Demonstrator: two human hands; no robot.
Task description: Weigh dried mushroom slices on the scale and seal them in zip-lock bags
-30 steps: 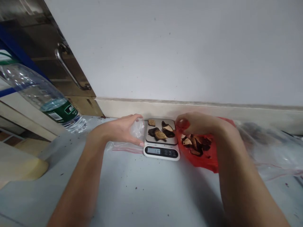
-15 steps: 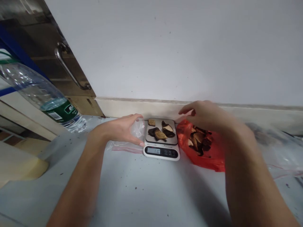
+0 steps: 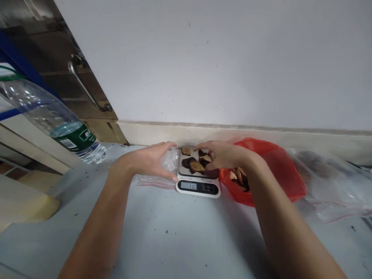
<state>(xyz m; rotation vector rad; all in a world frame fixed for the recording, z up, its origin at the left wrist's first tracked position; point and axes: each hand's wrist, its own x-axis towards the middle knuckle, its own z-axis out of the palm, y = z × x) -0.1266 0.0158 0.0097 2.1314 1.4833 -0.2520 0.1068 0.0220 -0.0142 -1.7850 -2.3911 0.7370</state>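
A white digital kitchen scale (image 3: 198,186) stands by the wall, its display lit. Several dried brown slices (image 3: 197,166), dark on the outside and paler inside, lie on its metal plate. My left hand (image 3: 149,161) is at the scale's left edge, thumb and fingers spread in the mouth of a clear zip bag (image 3: 170,161), holding it wide. Over the plate's right side, my right hand (image 3: 222,155) has its thumb and fingers parted around the slices there, nothing visibly gripped. A red plastic bag (image 3: 286,174) with more slices lies to the right, partly hidden by my right forearm.
A water bottle (image 3: 69,135) stands at the left, near a cabinet with a metal handle (image 3: 87,87). Clear zip bags (image 3: 334,190) lie on the right. A pale object with a yellowish end (image 3: 49,207) sits at the left edge. Behind the scale rises a white wall (image 3: 217,69).
My right hand has moved left from above the red bag to the slices on the scale, uncovering more of the bag. My left hand has stayed at the zip bag.
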